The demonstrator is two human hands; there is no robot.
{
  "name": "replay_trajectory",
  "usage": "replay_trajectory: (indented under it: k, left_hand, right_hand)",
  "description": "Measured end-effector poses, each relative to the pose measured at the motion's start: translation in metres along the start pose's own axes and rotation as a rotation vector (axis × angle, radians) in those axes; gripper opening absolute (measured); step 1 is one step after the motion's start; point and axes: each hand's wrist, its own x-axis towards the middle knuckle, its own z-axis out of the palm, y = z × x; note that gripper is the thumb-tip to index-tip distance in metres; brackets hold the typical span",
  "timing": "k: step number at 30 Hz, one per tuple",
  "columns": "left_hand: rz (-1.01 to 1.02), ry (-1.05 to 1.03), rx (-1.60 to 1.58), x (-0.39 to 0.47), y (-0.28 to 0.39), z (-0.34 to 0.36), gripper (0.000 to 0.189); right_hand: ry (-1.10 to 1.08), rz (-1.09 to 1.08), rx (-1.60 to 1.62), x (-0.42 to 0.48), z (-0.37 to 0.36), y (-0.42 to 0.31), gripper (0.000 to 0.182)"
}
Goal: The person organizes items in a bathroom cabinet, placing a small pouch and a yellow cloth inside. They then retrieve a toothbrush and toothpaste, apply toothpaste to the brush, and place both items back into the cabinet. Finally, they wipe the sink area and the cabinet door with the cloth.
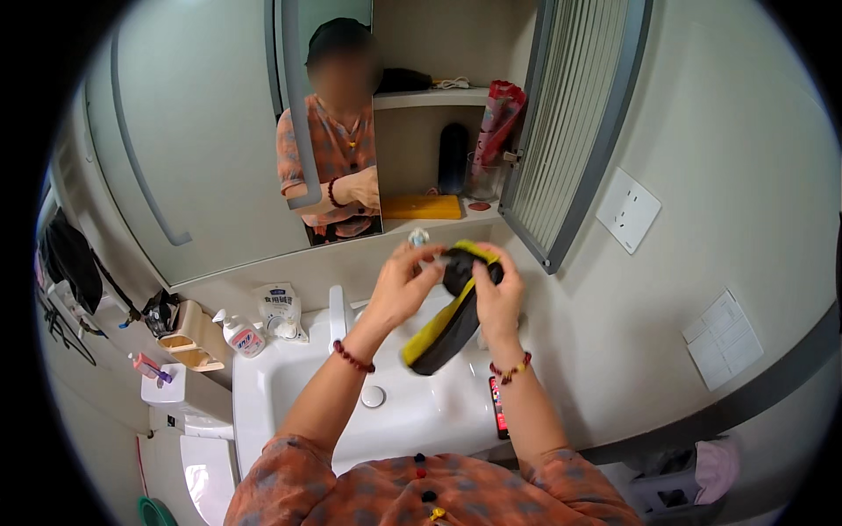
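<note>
My right hand [498, 289] grips a black and yellow strip of fabric [444, 332], its thumb pressed on the bunched upper part. The long end of the strip hangs down over the white washbasin [395, 434]. At the upper left of the fabric is my left hand [409, 279], its thumb and fingers bent close to a dark rounded part of it; blur there hides whether they pinch it. Each wrist wears a dark red bead bracelet. The basin's white faucet [337, 319] stands left of my left hand.
An open cabinet door [579, 131] with ribbed glass juts out at the upper right. Behind the hands, shelves hold a yellow case [422, 208] and a glass [483, 177]. A soap pump bottle [242, 335] stands on the basin's left; a phone [498, 411] lies on its right edge.
</note>
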Motion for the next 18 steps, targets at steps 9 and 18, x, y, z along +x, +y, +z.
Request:
replay_trajectory:
  k: [9, 18]
  left_hand:
    - [0.398, 0.296, 0.775, 0.076, -0.051, 0.025, 0.033]
    - [0.266, 0.249, 0.632, 0.081, -0.058, 0.021, 0.034]
  right_hand:
    - [0.122, -0.396, -0.738, 0.069, 0.023, 0.063, 0.031]
    - [0.003, -0.392, -0.681, 0.063, 0.032, 0.065, 0.033]
